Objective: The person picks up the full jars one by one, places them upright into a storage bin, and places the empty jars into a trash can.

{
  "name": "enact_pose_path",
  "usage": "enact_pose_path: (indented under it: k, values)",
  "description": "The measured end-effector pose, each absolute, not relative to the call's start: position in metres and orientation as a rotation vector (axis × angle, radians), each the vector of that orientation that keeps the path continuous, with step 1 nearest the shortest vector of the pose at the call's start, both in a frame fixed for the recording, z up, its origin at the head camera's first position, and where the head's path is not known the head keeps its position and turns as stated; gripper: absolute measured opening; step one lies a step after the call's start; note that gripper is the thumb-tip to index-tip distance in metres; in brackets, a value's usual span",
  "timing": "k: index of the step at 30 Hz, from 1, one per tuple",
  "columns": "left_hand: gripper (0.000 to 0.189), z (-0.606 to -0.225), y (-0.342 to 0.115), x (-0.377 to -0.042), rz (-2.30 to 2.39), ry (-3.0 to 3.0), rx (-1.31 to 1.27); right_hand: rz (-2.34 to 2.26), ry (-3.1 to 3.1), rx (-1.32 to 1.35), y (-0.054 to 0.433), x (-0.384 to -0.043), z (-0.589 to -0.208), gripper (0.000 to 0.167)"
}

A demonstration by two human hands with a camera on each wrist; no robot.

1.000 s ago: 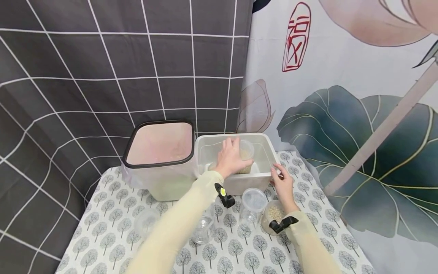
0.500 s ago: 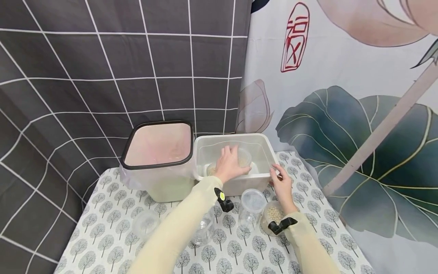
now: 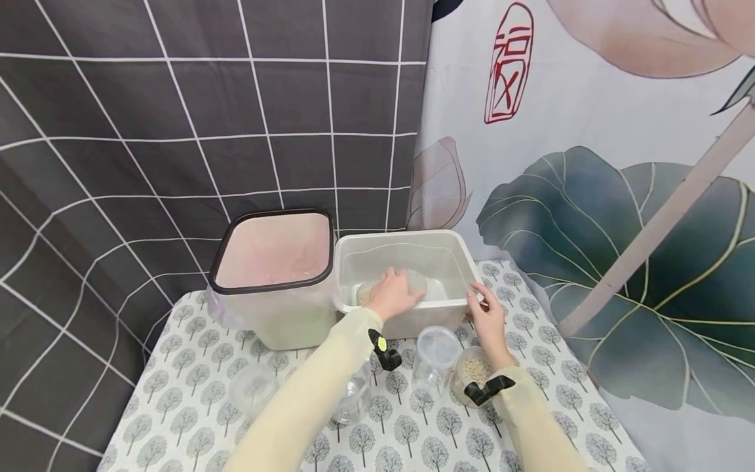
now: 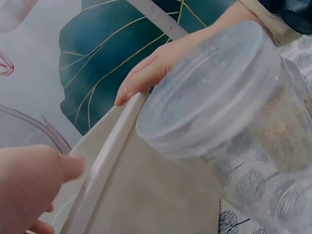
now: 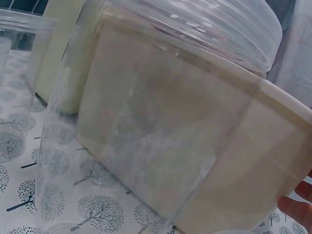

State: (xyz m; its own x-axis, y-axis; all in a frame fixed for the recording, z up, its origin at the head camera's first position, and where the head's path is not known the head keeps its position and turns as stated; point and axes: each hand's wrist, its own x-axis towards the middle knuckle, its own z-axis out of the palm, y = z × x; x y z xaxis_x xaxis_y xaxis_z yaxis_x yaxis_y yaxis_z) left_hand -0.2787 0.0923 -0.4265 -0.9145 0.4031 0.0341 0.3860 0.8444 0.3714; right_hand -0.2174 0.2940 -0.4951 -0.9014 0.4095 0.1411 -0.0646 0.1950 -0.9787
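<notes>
My left hand (image 3: pixel 394 295) reaches down inside a white plastic bin (image 3: pixel 413 321), its fingers round a clear lidded jar (image 3: pixel 417 283) low in the bin. Left of that hand, another round jar with pale beige contents (image 3: pixel 364 293) lies partly hidden. My right hand (image 3: pixel 488 324) holds the bin's right front corner, thumb at the rim and fingers against the outer wall. In front of the bin stands a clear jar with a frosted lid (image 3: pixel 438 347); it looms large in the left wrist view. Beside it, under my right wrist, is a jar of pale round beans (image 3: pixel 474 368).
A pale trash can (image 3: pixel 295 318) with a black rim and a pinkish liner stands against the bin's left side. A clear jar (image 3: pixel 352 396) sits by my left forearm, and another clear round container (image 3: pixel 252 387) lies farther left on the tree-print cloth (image 3: pixel 171 393).
My left hand has lowered the jar deeper into the bin, from near rim height down towards the floor of it. My right hand has stayed at the bin's corner.
</notes>
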Motion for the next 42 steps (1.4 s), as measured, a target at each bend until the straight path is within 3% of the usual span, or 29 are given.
enact_pose_path:
  k: [7, 15, 33, 42]
  values:
    - [0.069, -0.425, 0.091, -0.267, 0.486, 3.011, 0.709, 1.798, -2.139, -0.326, 0.293, -0.205, -0.484, 0.041]
    - [0.062, -0.415, 0.09, -0.265, 0.517, 3.054, 0.746, 1.789, -2.129, -0.326, 0.301, -0.214, -0.493, 0.041]
    - [0.059, -0.405, 0.087, -0.246, 0.56, 3.086, 0.794, 1.711, -2.263, -0.177, 0.312, -0.216, -0.49, 0.05]
    - [0.057, -0.395, 0.102, -0.227, 0.536, 3.07, 0.937, 1.711, -2.334, -0.12, 0.318, -0.219, -0.489, 0.052]
